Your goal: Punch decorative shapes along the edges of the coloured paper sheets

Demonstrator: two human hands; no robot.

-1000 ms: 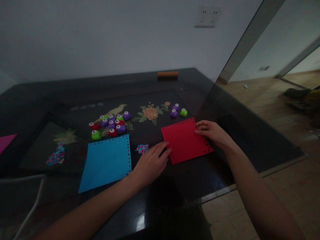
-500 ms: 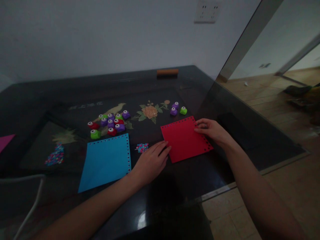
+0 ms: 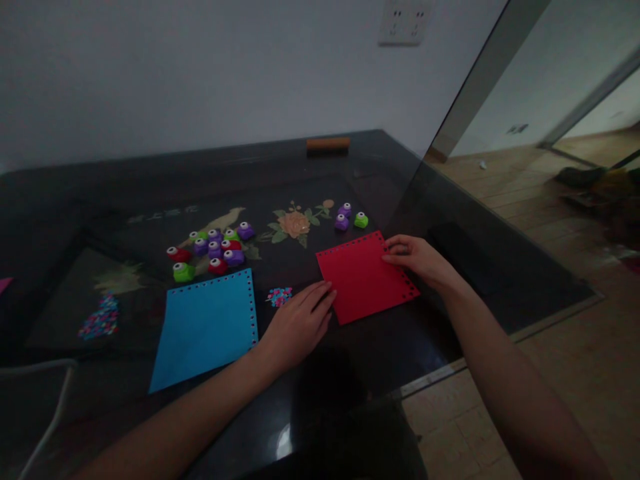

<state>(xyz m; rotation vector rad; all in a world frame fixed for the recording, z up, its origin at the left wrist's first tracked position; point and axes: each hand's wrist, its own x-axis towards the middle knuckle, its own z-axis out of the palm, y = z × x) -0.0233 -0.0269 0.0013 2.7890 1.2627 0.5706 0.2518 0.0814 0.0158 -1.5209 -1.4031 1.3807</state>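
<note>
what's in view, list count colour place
table: 1, black, centre
red sheet: 1, red, between hands
blue sheet: 1, blue, left of left hand
pink sheet: 1, pink, left edge
left punches: 11, 5 purple, 3 green, 3 red, behind blue sheet
right punches: 3, 2 purple, 1 green, behind red sheet
confetti: 2 piles, mixed, flanking blue sheet
roll: 1, brown, table's back
flat object: 1, black, table's right
tube: 1, grey, lower left
walls: several, pale, background
wall sockets: 2, pale, upper right
floor: 1, tan, right
clutter: uncountable, dark, floor
left hand: 1, bare, red sheet's left edge
right hand: 1, bare, red sheet's right edge
</note>
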